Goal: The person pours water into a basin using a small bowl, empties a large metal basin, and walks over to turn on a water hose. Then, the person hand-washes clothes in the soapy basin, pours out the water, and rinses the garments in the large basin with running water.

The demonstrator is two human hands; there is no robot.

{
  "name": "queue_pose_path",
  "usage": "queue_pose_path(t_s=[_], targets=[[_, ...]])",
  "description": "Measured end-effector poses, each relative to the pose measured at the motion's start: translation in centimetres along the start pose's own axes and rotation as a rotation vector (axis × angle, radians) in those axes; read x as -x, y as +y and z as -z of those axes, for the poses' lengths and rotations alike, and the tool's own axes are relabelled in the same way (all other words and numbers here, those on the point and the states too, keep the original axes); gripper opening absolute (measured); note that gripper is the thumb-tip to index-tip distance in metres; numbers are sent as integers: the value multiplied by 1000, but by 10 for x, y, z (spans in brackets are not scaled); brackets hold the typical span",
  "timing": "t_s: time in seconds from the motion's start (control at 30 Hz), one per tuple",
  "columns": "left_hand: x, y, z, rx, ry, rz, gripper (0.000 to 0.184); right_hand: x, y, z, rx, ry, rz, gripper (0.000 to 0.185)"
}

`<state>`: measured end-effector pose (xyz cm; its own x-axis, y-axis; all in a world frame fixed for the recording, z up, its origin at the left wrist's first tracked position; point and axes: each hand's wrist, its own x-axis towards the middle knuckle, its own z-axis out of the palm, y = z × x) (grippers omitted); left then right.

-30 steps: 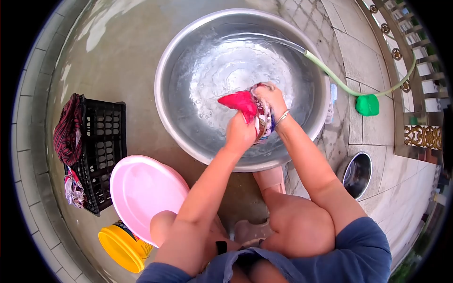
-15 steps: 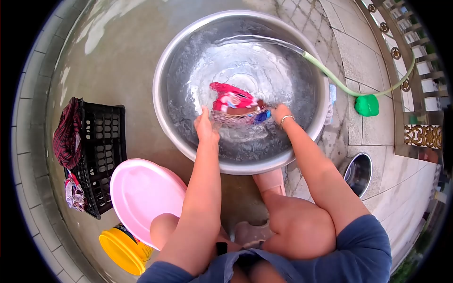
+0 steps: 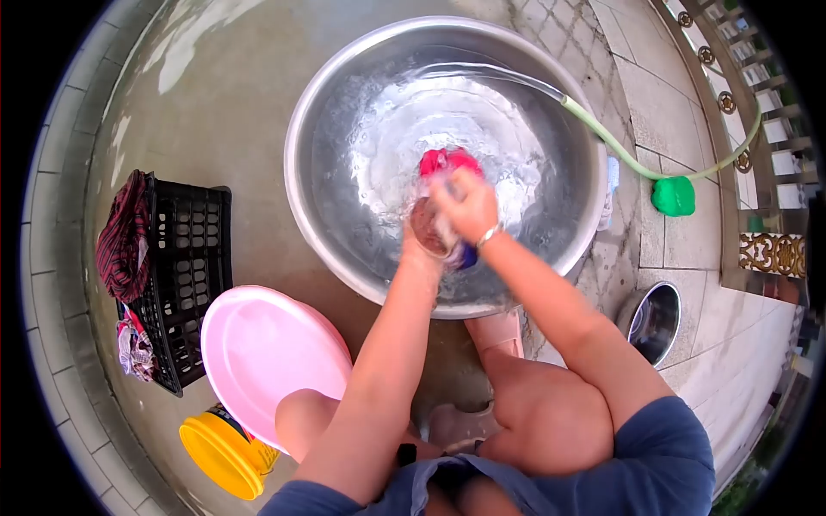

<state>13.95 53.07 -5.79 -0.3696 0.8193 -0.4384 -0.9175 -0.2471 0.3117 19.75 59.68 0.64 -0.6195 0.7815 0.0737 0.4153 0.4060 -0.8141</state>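
A bunched wet cloth [image 3: 449,161], red at the top with patterned and blue parts lower down, is between my hands over the water in the large metal basin [image 3: 294,163]. My left hand [image 3: 422,245] is closed round its lower part. From the right, my right hand [image 3: 467,205] grips the cloth with curled fingers, slightly blurred by motion. A pale green hose [image 3: 615,148] runs water into the basin from its upper right rim.
Left of the basin stand a black crate [image 3: 189,275] with clothes over its side, a pink tub [image 3: 267,353] and a yellow bucket [image 3: 225,451]. A green object [image 3: 674,196] and a small metal bowl [image 3: 656,322] lie to the right.
The cloth was bunched, then spread low in the water between my parted hands; now it is bunched again. My left hand has moved right and my right hand left, bringing them together.
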Motion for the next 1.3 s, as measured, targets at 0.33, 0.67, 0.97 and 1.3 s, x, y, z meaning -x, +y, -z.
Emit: queue_pose_path(t_s=[0.33,0.67,0.97,1.3], targets=[[4,18,26,-843,369,-250,37,-27,56,71,985,-805,-556,47],[6,28,-11,149,131,69,39,-31,37,-31,-236,-314,-32,36],[10,16,-15,-664,254,-9,25,-30,26,-3,231,-165,-163,42],[17,103,10,-872,400,-73,15,-34,33,63,15,-319,78,34]])
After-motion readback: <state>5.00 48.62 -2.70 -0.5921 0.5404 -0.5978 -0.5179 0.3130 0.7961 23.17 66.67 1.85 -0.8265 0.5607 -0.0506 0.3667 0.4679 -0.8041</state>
